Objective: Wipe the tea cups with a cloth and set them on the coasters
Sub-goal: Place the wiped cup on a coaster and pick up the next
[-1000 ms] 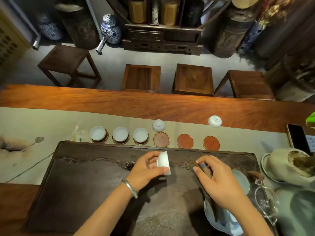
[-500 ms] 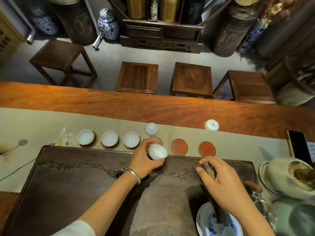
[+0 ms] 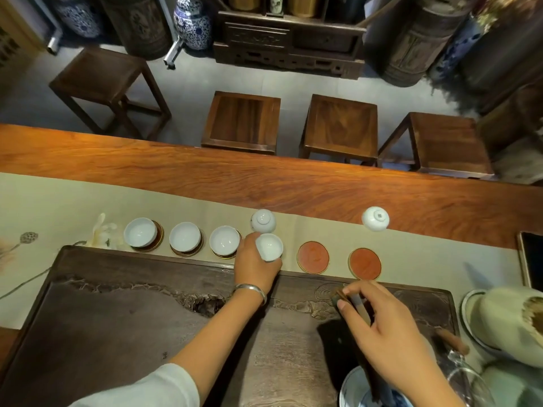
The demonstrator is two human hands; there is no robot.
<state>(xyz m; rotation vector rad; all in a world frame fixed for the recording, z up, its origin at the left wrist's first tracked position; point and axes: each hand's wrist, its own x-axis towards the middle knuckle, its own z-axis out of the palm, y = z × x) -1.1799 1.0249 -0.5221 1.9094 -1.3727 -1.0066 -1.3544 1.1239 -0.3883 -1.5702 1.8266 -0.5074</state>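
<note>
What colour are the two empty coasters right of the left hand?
Reddish-orange with a thin gold rim: coasters and, seen in the head view.

The left hand covers the coaster under the white cup, so whether the cup sits on it cannot be told. The right hand hides most of the dark tongs. The blue and white bowl is cut off at the bottom edge. The phone is cut off at the right edge.
</note>
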